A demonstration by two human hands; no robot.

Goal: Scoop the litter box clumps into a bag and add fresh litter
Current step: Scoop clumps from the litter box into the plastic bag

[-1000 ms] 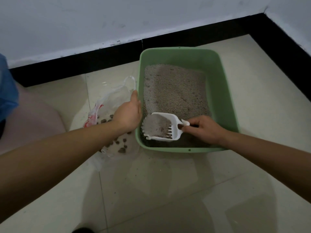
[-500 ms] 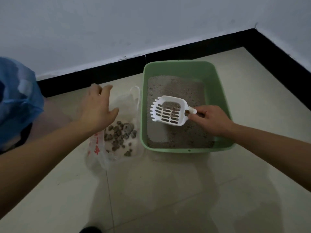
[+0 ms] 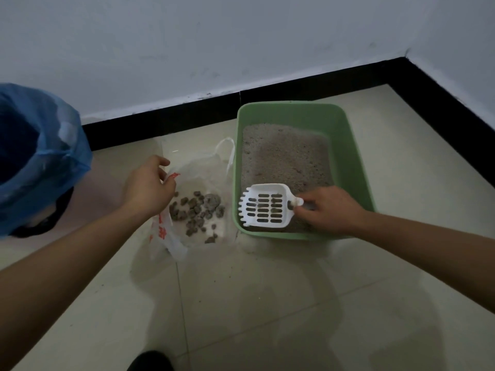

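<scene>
A green litter box [image 3: 353, 167] sits on the tiled floor, part filled with grey litter [image 3: 284, 153]. My right hand [image 3: 329, 210] grips the handle of a white slotted scoop [image 3: 265, 206] held over the box's near left corner; a few small clumps lie in the scoop. Left of the box lies a clear plastic bag with red print [image 3: 171, 236], with several grey-brown clumps [image 3: 198, 210] in it. My left hand [image 3: 147, 186] pinches the bag's left edge near the red print.
A bin lined with a blue plastic bag [image 3: 34, 156] stands at the far left. White walls with a black skirting [image 3: 160, 124] meet in a corner at the back right. Cream floor tiles stretch in front of the box.
The litter has sifted out of the scoop, which was lifted and now sits lower near the box's left front. My left hand left the box rim and took the bag's edge.
</scene>
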